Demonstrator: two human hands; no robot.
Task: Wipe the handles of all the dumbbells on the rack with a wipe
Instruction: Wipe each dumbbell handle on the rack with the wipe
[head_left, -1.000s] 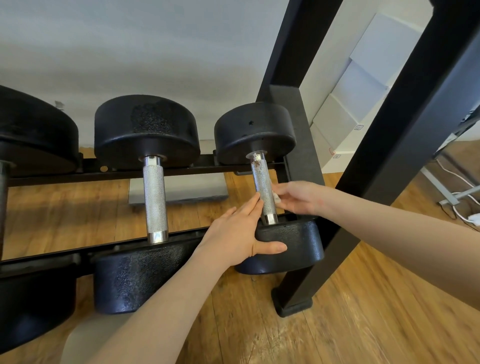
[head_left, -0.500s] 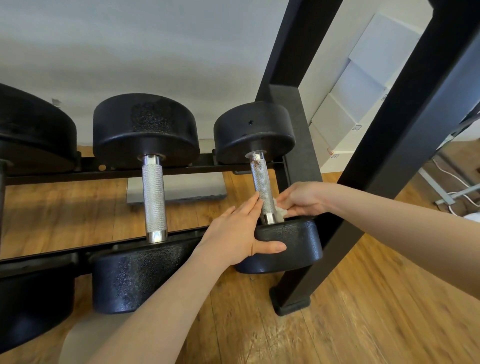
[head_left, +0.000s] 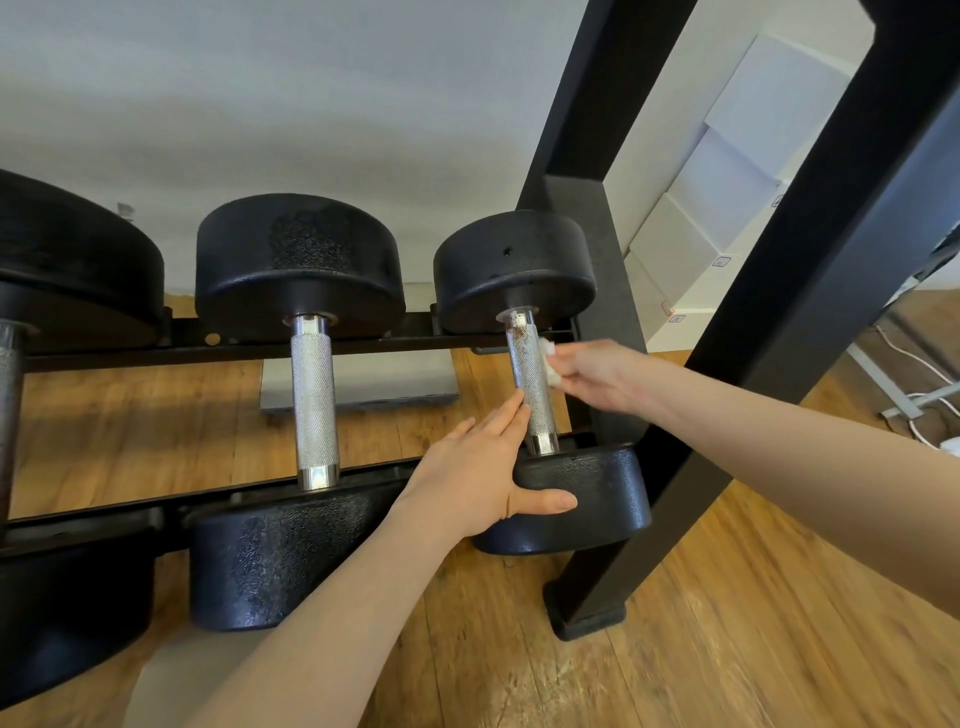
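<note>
Rack (head_left: 395, 340): black, two horizontal rails between slanted uprights; standing on wooden floor (head_left: 727, 649).
Right dumbbell (head_left: 530, 384): nearest the rack's right upright; heads resting on both rails.
Middle dumbbell (head_left: 311, 400): just left of the right dumbbell; same lie.
Left dumbbell (head_left: 62, 270): left of the middle one; cut off by frame edge.

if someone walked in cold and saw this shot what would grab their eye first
First, the two bare arms reaching in: the right hand presses a small white wipe against the knurled steel handle of the rightmost dumbbell, while the left hand steadies that dumbbell at its near head, fingers straight along the handle. Next, the row of chunky black dumbbells on the black rack, over a wooden floor.
</note>
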